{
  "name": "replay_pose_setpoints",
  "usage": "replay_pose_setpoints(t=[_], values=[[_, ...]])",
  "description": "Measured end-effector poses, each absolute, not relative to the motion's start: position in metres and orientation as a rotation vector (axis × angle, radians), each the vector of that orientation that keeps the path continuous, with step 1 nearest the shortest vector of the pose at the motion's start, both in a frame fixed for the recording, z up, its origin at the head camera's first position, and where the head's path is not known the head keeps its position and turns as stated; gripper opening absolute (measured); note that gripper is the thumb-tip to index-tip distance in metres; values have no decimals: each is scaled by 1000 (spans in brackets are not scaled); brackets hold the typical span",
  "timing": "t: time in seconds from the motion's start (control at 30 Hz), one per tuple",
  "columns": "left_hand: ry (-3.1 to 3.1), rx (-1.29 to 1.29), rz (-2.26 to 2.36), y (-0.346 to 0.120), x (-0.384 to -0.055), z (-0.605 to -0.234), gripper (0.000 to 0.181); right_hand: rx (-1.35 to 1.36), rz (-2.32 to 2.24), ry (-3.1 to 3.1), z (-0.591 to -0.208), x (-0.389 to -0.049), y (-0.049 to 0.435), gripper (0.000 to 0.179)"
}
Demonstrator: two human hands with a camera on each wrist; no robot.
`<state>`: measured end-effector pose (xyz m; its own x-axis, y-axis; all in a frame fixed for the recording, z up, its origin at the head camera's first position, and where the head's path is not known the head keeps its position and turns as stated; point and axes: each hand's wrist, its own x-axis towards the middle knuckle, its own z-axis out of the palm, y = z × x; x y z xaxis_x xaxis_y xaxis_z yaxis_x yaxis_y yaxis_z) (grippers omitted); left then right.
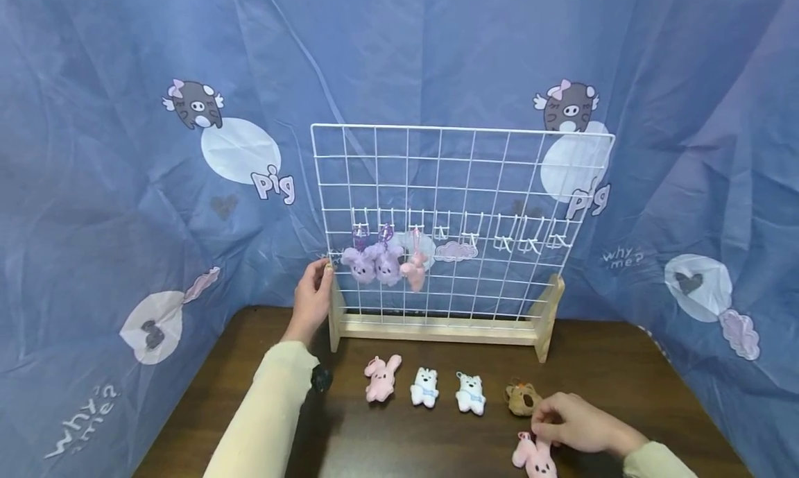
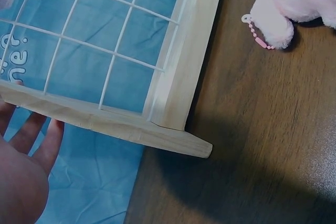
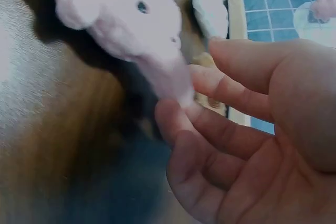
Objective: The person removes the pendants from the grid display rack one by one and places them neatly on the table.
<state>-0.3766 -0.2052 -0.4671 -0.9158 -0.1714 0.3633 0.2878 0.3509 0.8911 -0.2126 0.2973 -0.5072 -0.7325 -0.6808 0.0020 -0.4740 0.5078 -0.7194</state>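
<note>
My left hand [image 1: 312, 297] holds the left wooden post [image 1: 336, 311] of a white wire grid rack [image 1: 456, 127]. In the left wrist view its fingers [image 2: 50, 142] reach behind that post. At the front right, my right hand [image 1: 577, 422] pinches one ear of a pink rabbit plush keychain [image 1: 538, 463]. Seen from the right wrist, the rabbit's ear [image 3: 168, 80] lies at the fingertips, and its body hangs to the upper left. Just behind this hand is a brown plush keychain [image 1: 521, 399], partly covered by the fingers.
Two white bear plush keychains [image 1: 425, 388] and another pink rabbit plush [image 1: 381, 379] lie in a row on the brown table [image 1: 387, 443]. Purple plush keychains [image 1: 374, 264] and a pink one [image 1: 415, 271] hang from hooks [image 1: 503, 243] on the grid. Blue printed cloth [image 1: 424, 55] surrounds the table.
</note>
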Motion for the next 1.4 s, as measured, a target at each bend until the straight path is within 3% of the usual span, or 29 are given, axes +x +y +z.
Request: replay_pose_setpoints(t=[0.4,0.73,1.4], values=[[-2200,-133,-1591,-205,-378,-460,38,-861,-1037,2816,-469,-230,273,3],[-2212,-106,-1584,-206,-375,-467,38,-733,-1209,3023,-453,-252,218,13],[-2204,-103,-1585,-205,-377,-470,38,-641,-1566,2884,-393,-314,101,81]])
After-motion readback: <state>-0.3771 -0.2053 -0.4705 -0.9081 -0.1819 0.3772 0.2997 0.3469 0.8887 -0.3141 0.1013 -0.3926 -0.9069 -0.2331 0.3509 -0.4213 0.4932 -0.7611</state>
